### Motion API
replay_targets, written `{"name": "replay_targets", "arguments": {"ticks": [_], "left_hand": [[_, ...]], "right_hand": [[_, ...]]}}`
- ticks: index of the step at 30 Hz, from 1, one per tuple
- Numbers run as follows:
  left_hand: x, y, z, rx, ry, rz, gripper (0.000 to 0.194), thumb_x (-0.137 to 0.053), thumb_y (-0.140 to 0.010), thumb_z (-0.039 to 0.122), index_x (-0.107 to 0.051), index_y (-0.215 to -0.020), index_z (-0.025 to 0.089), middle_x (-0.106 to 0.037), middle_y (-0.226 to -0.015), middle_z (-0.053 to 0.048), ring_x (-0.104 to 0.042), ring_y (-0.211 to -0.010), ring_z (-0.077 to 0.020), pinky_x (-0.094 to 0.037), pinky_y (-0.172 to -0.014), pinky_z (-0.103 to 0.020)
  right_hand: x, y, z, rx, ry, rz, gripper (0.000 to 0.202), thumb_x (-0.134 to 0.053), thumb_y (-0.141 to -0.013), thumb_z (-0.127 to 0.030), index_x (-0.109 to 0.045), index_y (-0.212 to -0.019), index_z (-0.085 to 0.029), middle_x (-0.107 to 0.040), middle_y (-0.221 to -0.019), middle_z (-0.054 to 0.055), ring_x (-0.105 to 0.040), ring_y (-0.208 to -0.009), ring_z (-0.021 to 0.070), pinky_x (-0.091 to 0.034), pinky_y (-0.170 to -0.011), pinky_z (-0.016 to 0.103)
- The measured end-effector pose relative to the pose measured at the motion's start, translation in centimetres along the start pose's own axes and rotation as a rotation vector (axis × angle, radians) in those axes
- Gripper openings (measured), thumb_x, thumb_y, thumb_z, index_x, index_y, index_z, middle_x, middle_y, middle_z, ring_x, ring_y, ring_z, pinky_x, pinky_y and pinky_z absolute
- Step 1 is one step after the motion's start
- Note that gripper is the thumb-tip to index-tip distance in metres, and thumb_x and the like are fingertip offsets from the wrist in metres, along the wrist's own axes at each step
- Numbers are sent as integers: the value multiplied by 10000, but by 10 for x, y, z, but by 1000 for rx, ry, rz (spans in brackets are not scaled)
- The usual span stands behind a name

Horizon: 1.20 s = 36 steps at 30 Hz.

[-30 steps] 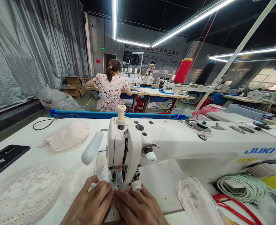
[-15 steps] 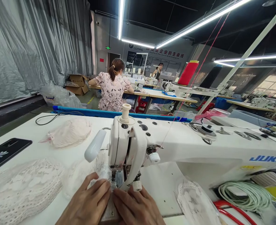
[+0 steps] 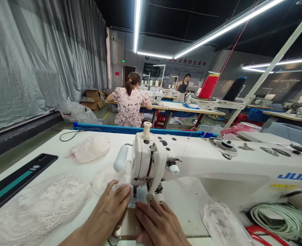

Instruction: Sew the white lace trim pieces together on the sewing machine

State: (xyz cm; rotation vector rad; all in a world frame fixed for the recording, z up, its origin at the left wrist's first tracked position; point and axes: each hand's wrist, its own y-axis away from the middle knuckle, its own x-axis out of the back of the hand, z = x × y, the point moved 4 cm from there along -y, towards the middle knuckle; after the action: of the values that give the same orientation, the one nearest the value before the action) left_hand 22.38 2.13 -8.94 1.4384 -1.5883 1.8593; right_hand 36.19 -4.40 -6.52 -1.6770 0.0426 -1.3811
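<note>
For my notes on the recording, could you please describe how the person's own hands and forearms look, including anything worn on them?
Both the left hand and the right hand are bare: no gloves, rings or watch show. What shows of the left forearm is bare, with no sleeve. The fingernails look short and plain.

A dark phone [image 3: 17,180] lies far left on the table [image 3: 50,150]. Green cord [image 3: 281,218] coils at right (beside red tubing). A red thread cone [image 3: 208,86] stands behind.
</note>
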Motion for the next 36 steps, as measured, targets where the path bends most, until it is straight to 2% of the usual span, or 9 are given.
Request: {"name": "replay_targets", "arguments": {"ticks": [5, 8, 10, 16, 22, 24, 27, 32, 36], "left_hand": [[26, 13, 18, -60, 57, 33, 196, -437, -921, 193, -582, -1051, 186, -674, -1016, -38, -595, -944, -159, -240, -1026, -346], [58, 30, 11, -82, 226, -65, 253, -443, -854, 118, -549, -1067, 208, -669, -1022, -19, -586, -980, -156, -176, -1041, -335], [77, 38, -10, 125, 197, -133, 401, -477, -787, 69, -505, -1144, 250, -630, -1126, -32, -519, -1103, -207, -147, -1042, -410], [86, 37, -19, 199, 262, -292, 297, -353, -787, -34, -528, -789, 206, -610, -956, -23, -563, -914, -168, -300, -925, -402], [103, 63, 23, 371, 577, -296, 222, -569, -809, 200, -555, -1024, 255, -613, -1121, -39, -514, -1072, -231, -293, -981, -402], [107, 77, 38, 559, 742, -351, 435, -679, -707, 247, -554, -1122, 286, -611, -1130, -28, -492, -1083, -263, -315, -974, -399], [104, 90, 72, 832, 1075, -435, 316, -674, -683, 288, -645, -993, 231, -638, -985, -25, -527, -976, -254, -378, -889, -338], [102, 91, 143, 870, 1843, -415, 395, -718, -660, 506, -591, -736, 140, -521, -664, 5, -426, -631, -129, -326, -604, -227], [99, 108, 167, 855, 1806, -469, 487, -622, -722, 617, -515, -701, 142, -409, -631, 23, -315, -576, -102, -226, -533, -229]], "right_hand": [[4, -7, -6, 58, -42, 6, 522, -255, -956, -515, -573, -1084, -122, -656, -1021, 94, -553, -804, 195, -358, -681, 308], [5, -6, -11, 62, -131, -5, 643, -102, -938, -574, -583, -823, -163, -635, -797, 70, -517, -702, 184, -321, -679, 325], [9, -7, -15, 41, -171, 26, 642, -105, -928, -601, -495, -647, -176, -527, -595, 29, -460, -608, 169, -299, -671, 333], [0, -27, -48, -47, -154, -141, 519, -541, -739, -671, -547, -895, -175, -576, -876, 59, -493, -772, 205, -321, -738, 352], [8, -21, -77, -209, -365, -384, 59, -508, -776, -129, -552, -762, -166, -567, -749, 14, -496, -698, 145, -349, -722, 309], [30, -9, -80, -383, -700, -468, 38, -536, -776, -154, -572, -770, -163, -555, -719, -3, -490, -673, 119, -363, -674, 256], [65, 16, -84, -726, -1177, -547, 147, -590, -790, -271, -577, -742, -133, -500, -627, -24, -423, -569, 75, -334, -545, 187], [96, 67, -109, -968, -1532, -616, 356, -691, -721, -427, -556, -810, -110, -512, -645, -18, -434, -571, 59, -343, -536, 167], [88, 99, -136, -957, -1621, -600, 439, -799, -582, -415, -569, -809, -118, -520, -697, -24, -459, -635, 66, -371, -613, 183]]}}
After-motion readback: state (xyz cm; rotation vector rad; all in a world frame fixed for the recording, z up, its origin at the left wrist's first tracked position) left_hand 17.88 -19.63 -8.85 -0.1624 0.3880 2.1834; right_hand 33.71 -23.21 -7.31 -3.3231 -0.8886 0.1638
